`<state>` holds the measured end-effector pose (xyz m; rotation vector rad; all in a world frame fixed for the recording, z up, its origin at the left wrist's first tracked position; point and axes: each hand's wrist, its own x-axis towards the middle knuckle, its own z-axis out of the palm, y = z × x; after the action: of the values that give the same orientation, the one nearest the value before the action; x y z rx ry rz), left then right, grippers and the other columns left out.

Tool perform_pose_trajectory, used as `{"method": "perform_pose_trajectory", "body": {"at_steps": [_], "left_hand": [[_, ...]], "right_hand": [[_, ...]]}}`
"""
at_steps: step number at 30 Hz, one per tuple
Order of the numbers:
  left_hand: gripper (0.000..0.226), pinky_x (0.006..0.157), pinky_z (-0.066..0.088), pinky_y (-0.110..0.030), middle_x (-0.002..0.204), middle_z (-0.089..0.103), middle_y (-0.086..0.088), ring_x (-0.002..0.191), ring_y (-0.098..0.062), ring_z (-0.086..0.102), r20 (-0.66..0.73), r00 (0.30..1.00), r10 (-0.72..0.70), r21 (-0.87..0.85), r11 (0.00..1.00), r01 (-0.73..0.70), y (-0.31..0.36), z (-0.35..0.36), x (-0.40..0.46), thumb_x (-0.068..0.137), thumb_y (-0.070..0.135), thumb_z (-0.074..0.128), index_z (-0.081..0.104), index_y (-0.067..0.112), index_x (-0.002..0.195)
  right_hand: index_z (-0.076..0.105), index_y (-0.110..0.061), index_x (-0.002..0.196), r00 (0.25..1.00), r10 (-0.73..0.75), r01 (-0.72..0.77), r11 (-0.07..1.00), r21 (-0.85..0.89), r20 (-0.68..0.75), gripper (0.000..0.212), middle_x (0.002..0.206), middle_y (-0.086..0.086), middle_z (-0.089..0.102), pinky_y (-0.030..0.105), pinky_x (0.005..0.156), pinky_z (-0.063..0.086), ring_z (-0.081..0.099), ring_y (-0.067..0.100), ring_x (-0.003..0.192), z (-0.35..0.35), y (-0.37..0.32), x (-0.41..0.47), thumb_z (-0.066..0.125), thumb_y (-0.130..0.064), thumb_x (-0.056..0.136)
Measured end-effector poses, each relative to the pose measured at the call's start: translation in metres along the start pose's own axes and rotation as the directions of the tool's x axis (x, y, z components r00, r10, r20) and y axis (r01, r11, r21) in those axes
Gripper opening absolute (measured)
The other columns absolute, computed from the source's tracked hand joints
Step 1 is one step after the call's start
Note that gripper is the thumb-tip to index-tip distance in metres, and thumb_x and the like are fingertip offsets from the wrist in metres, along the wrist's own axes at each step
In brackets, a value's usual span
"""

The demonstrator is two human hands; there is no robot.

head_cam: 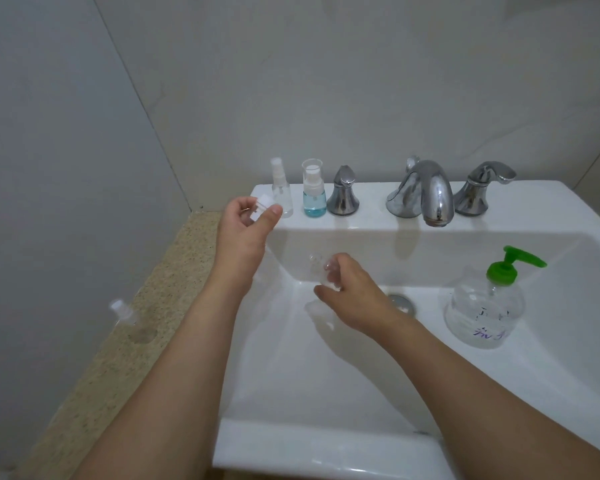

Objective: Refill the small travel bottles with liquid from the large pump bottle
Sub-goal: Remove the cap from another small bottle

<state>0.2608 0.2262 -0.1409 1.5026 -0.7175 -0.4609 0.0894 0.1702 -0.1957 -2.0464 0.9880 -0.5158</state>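
Observation:
My left hand (246, 230) pinches a small white cap (262, 204) over the sink's back left corner. My right hand (350, 296) grips a small clear travel bottle (323, 270) inside the basin, its open neck pointing up and to the left. The large clear pump bottle (484, 313) with a green pump head stands in the basin on the right. On the back ledge stand a clear spray bottle (282, 192) and a small bottle holding blue liquid (314, 192). Another clear bottle (132, 322) lies on the speckled counter at left.
The white sink (326, 445) has a chrome spout (430, 192) with a handle on each side of it (343, 192) (482, 188) on its back ledge, and a drain (400, 301) in the basin. A speckled counter (174, 271) runs along the left, with tiled walls behind.

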Motion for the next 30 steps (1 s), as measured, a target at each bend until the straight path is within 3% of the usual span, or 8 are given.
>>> {"method": "perform_pose_trajectory", "body": {"at_steps": [3, 5, 9, 13, 17, 22, 24, 30], "left_hand": [[0.043, 0.086, 0.048, -0.030, 0.111, 0.065, 0.004, 0.097, -0.012, 0.059, -0.050, 0.998, 0.026, 0.016, 1.000, -0.025, -0.003, -0.002, 0.003, 0.085, 0.044, 0.076, 0.064, 0.018, 0.116], [0.047, 0.083, 0.047, -0.026, 0.104, 0.064, 0.007, 0.091, -0.009, 0.057, -0.071, 0.997, 0.037, 0.032, 0.999, -0.035, -0.005, -0.004, 0.002, 0.087, 0.044, 0.076, 0.066, 0.011, 0.120], [0.025, 0.067, 0.045, -0.022, 0.082, 0.061, 0.007, 0.072, -0.009, 0.055, -0.154, 0.988, -0.009, -0.038, 0.999, 0.004, -0.003, -0.012, 0.000, 0.091, 0.038, 0.074, 0.066, 0.014, 0.094], [0.015, 0.071, 0.057, -0.026, 0.084, 0.069, -0.004, 0.072, -0.015, 0.066, -0.124, 0.980, -0.157, -0.281, 0.952, 0.117, 0.003, -0.031, 0.007, 0.091, 0.020, 0.075, 0.066, 0.009, 0.095], [0.008, 0.072, 0.051, -0.030, 0.081, 0.067, 0.001, 0.074, -0.018, 0.063, -0.252, 0.946, -0.203, -0.095, 0.978, 0.184, -0.010, -0.054, 0.019, 0.085, 0.015, 0.073, 0.064, 0.016, 0.085], [0.020, 0.067, 0.042, -0.026, 0.094, 0.068, 0.001, 0.082, -0.017, 0.063, -0.283, 0.924, -0.256, 0.247, 0.912, 0.328, -0.041, -0.074, 0.019, 0.085, 0.017, 0.073, 0.069, 0.012, 0.104], [0.016, 0.063, 0.045, -0.027, 0.089, 0.069, -0.001, 0.082, -0.020, 0.066, -0.285, 0.915, -0.287, 0.302, 0.878, 0.370, -0.052, -0.078, 0.017, 0.083, 0.016, 0.070, 0.067, 0.010, 0.097], [0.016, 0.077, 0.053, -0.035, 0.101, 0.070, -0.005, 0.093, -0.026, 0.066, -0.289, 0.909, -0.300, 0.377, 0.837, 0.396, -0.061, -0.077, 0.021, 0.084, 0.016, 0.061, 0.064, 0.012, 0.098]], "right_hand": [[0.046, -0.023, 0.106, 0.999, 0.045, -0.043, 0.995, 0.094, -0.022, 0.027, 0.107, -0.005, 0.052, 0.022, 0.074, 0.036, 0.049, 0.011, 0.093, 0.005, -0.011, -0.003, 0.066, -0.025, 0.088], [0.048, -0.022, 0.107, 0.997, 0.062, -0.056, 0.990, 0.133, -0.039, 0.028, 0.108, -0.004, 0.053, 0.022, 0.074, 0.040, 0.051, 0.010, 0.092, 0.008, -0.021, -0.004, 0.068, -0.026, 0.087], [0.050, -0.023, 0.107, 0.994, 0.072, -0.056, 0.983, 0.174, -0.085, 0.028, 0.106, -0.004, 0.055, 0.031, 0.079, 0.049, 0.054, 0.013, 0.092, 0.012, -0.041, -0.001, 0.068, -0.027, 0.086], [0.046, -0.025, 0.111, 0.977, 0.171, -0.121, 0.935, 0.334, -0.125, 0.031, 0.109, -0.002, 0.056, 0.038, 0.086, 0.052, 0.058, 0.015, 0.096, 0.027, -0.061, -0.001, 0.065, -0.033, 0.088], [0.044, -0.028, 0.109, 0.971, 0.145, -0.071, 0.934, 0.350, -0.189, 0.030, 0.110, -0.001, 0.054, 0.036, 0.084, 0.050, 0.057, 0.017, 0.098, 0.050, -0.070, -0.001, 0.064, -0.036, 0.089], [0.046, -0.027, 0.112, 0.975, 0.148, -0.093, 0.949, 0.302, -0.163, 0.030, 0.109, -0.001, 0.053, 0.024, 0.064, 0.042, 0.055, 0.013, 0.093, 0.058, -0.059, 0.002, 0.064, -0.036, 0.089], [0.046, -0.027, 0.112, 0.978, 0.141, -0.098, 0.961, 0.258, -0.154, 0.031, 0.109, -0.001, 0.054, 0.026, 0.066, 0.041, 0.055, 0.013, 0.093, 0.060, -0.054, 0.005, 0.065, -0.037, 0.089], [0.046, -0.028, 0.111, 0.984, 0.143, -0.115, 0.967, 0.228, -0.109, 0.032, 0.106, -0.003, 0.055, 0.030, 0.076, 0.045, 0.056, 0.012, 0.092, 0.059, -0.051, 0.010, 0.065, -0.039, 0.088]]}}
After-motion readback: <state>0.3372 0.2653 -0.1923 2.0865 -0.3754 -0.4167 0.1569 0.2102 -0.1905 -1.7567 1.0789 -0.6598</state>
